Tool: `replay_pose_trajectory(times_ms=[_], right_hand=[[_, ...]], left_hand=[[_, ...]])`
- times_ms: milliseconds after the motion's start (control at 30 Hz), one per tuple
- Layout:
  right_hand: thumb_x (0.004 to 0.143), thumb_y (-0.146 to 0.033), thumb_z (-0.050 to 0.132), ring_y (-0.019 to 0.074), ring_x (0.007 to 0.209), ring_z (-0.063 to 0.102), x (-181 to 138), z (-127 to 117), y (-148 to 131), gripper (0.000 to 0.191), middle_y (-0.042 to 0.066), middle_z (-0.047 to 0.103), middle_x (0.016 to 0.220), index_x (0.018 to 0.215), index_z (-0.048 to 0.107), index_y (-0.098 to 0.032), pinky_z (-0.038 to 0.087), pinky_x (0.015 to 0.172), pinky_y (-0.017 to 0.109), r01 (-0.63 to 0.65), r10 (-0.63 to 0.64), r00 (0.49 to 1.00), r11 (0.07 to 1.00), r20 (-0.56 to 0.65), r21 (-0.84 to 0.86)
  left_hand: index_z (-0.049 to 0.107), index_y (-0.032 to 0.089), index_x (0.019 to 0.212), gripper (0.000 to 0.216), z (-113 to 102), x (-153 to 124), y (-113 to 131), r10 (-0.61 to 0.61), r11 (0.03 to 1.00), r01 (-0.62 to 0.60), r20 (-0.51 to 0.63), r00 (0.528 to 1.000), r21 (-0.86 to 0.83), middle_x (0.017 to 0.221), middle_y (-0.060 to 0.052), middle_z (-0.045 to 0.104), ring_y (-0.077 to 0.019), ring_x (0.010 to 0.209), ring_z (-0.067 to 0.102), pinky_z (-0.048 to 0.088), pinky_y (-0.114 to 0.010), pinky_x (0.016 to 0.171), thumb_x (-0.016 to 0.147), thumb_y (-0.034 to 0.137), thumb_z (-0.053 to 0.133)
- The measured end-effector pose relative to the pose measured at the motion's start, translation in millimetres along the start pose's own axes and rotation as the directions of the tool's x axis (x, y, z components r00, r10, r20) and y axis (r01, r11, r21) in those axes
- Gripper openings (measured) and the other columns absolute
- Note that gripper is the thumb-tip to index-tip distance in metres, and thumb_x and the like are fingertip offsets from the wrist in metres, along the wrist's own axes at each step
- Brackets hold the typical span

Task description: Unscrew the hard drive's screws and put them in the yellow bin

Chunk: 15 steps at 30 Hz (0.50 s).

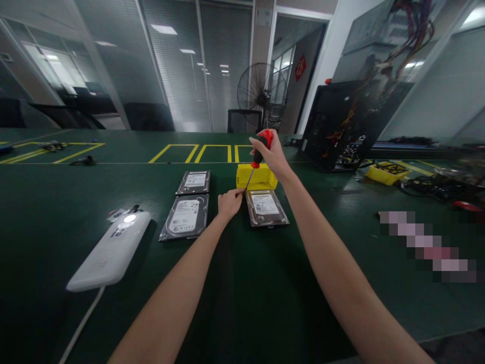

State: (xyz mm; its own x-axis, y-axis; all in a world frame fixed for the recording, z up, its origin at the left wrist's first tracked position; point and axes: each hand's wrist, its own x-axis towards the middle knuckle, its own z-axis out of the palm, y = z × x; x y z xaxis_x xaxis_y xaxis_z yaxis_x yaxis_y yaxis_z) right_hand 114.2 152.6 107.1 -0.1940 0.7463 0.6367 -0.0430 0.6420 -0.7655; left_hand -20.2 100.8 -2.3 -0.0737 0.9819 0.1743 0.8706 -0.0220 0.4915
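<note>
Around screwdriver [258,157], curled right hand [275,155]

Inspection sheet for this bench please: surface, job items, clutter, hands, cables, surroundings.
Surface: green tabletop with yellow lines.
Job items: screwdriver, tip by the rear-left corner of a hard drive; two more drives to the left; yellow bin behind the hard drive.
Clutter: white device, second bin, pixelated item.
Hands: right hand grips screwdriver; left hand near its tip, hold unclear.
Cables: white cable from white device; loose wires at computer case.
Surroundings: fan, chair, glass partitions.
</note>
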Motion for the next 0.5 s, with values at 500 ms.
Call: replay_pose_trajectory(times_ms=[500], right_hand=[[0.085, -0.046, 0.046, 0.0115, 0.071, 0.055, 12, -35, 24, 0.039, 0.001, 0.043, 0.091, 0.111, 0.026, -0.026, 0.052, 0.069, 0.028, -0.083, 0.059, 0.896, 0.996, -0.440, -0.034]], left_hand=[[0.064, 0.031, 0.118, 0.038, 0, 1, 2, -0.026, 0.999, 0.025, -0.016, 1.000, -0.022, 0.119, 0.001, 0.065, -0.0252, 0.109, 0.060, 0.041, -0.037, 0.096, 0.089, 0.023, 0.041]])
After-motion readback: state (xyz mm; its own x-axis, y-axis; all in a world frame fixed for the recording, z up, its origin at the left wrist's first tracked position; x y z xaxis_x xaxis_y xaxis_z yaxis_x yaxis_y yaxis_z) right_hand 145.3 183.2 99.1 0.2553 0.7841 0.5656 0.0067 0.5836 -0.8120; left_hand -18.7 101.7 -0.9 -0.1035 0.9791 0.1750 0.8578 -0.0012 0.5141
